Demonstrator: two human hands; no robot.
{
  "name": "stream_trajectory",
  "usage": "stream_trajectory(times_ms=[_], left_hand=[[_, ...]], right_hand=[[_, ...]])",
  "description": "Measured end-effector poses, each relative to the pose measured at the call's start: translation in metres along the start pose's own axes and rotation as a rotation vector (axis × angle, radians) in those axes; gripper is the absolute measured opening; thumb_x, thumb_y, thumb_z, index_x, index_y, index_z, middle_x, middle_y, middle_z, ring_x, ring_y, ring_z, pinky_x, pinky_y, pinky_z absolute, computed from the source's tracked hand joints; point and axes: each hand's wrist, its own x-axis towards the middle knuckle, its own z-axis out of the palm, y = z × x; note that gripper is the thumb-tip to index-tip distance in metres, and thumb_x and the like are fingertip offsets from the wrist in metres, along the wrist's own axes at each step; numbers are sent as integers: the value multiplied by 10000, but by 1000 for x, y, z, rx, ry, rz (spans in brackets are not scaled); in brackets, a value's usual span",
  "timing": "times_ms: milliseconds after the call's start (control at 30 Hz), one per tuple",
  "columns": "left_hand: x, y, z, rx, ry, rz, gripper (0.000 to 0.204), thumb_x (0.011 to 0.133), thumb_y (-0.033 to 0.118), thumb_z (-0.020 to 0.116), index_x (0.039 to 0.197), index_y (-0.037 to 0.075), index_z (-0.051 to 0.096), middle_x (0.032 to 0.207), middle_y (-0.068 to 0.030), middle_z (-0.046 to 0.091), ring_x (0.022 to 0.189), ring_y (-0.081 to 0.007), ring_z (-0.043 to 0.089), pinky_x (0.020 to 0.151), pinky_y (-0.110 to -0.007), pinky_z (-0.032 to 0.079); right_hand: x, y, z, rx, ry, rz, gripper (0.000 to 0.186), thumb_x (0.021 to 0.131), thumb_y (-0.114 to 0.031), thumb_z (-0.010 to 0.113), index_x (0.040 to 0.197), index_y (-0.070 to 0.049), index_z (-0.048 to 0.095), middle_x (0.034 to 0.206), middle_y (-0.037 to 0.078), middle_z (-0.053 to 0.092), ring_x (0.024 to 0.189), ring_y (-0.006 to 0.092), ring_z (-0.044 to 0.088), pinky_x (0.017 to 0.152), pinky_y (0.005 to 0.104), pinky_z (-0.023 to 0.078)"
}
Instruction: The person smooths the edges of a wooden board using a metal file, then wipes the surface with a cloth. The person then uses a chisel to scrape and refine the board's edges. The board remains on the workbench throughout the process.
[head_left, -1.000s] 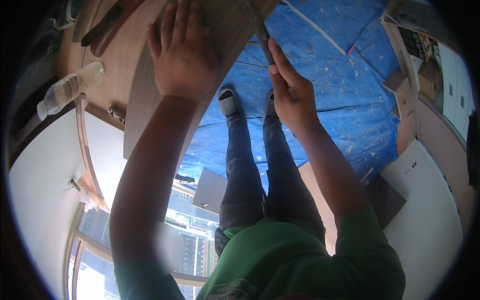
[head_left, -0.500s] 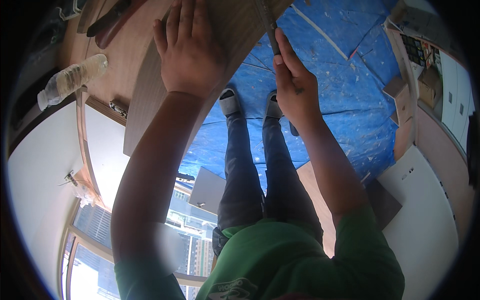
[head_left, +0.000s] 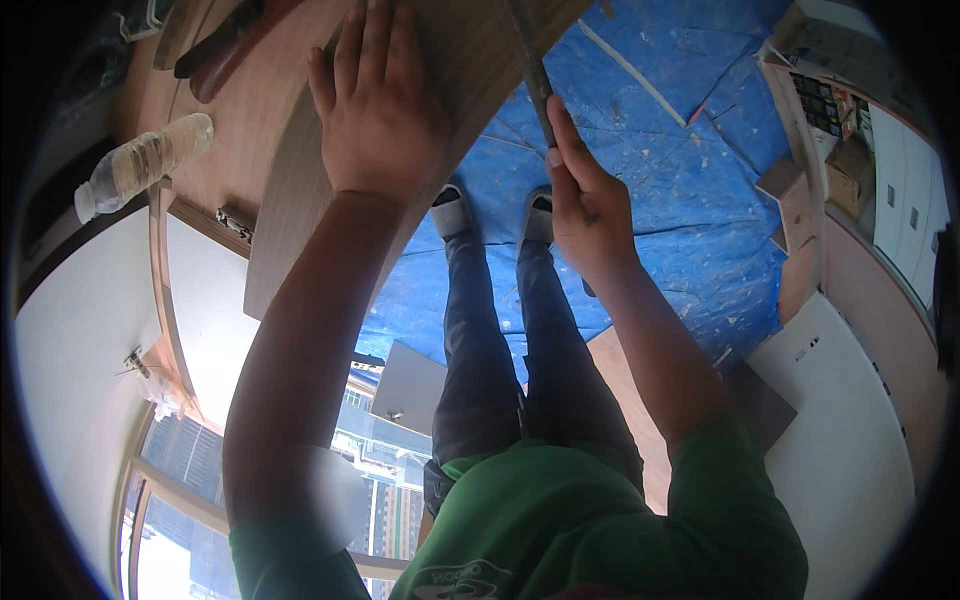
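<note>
1. Covering the floor, a blue sheet [head_left: 680, 200] spreads beneath the person's feet and to their right, flecked with pale scraps.
2. Wooden work surface [head_left: 250, 125], far left, lying beyond the left edge of the board described next.
3. Wood-grain board [head_left: 470, 85], the piece being worked, set at a slant from near left to far centre; its straight right edge overhangs the sheet in view.
4. Narrow dark bar [head_left: 535, 75], crossing the board's right edge; whether it bears upon that edge cannot be told.
5. Clear bottle [head_left: 145, 168], on its side at far left, well apart from the board.
6. Left hand [head_left: 378, 140], laid flat on the board with fingers extended and slightly parted, gripping nothing.
7. Right hand [head_left: 595, 205], closed round the bar's near end, thumb and forefinger lying along it. Compared with half a second ago, it sits nearer the body, while left hand and board keep nearly the same place; this suggests a drawing stroke of the bar against a steadied board.
8. Metal fitting [head_left: 233, 222], left of the board.
</note>
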Motion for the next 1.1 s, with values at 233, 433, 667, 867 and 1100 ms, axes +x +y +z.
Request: stream_trajectory(times_ms=[233, 433, 667, 867, 1100], left_hand=[[-1, 0, -2, -1, -4, 1, 542, 988, 186, 502, 1516, 65, 484, 1595, -134, 471, 1511, -315, 385, 1245, -573, 213], [-1, 1, -2, -11, -21, -13, 542, 992, 188, 497, 1520, 64, 479, 1596, -136, 470, 1514, -317, 382, 1247, -574, 209], [0, 0, -3, -10, -16, -7, 542, 993, 185, 494, 1520, 60, 476, 1597, -138, 467, 1515, -320, 379, 1249, -571, 208], [-2, 1, -3, -12, -37, -28, 551, 992, 190, 494, 1527, 57, 467, 1599, -146, 463, 1514, -322, 382, 1249, -569, 210], [-1, 2, -4, -16, -37, -15, 559, 986, 189, 494, 1529, 64, 464, 1601, -146, 458, 1517, -323, 375, 1250, -564, 212]], right_hand=[[32, -12, -8, 54, -23, 226, 591, 1064, -85, 591, 1605, -255, 426, 905, 117, 741, 722, 106, 675, 690, 284, 550], [-21, -7, 13, -35, 25, -80, 641, 1048, -47, 593, 1627, -220, 378, 969, 120, 751, 758, 155, 722, 705, 301, 565], [47, -20, -6, 63, 8, 246, 588, 1065, -83, 580, 1611, -218, 410, 942, 122, 748, 736, 150, 719, 671, 295, 560], [-15, -9, 14, 18, -19, 20, 628, 1062, -87, 583, 1634, -211, 358, 951, 139, 745, 728, 211, 741, 711, 318, 571], [9, -8, 17, 8, 100, -57, 565, 1075, -118, 581, 1609, -206, 419, 798, 96, 702, 672, 142, 670, 673, 288, 536]])
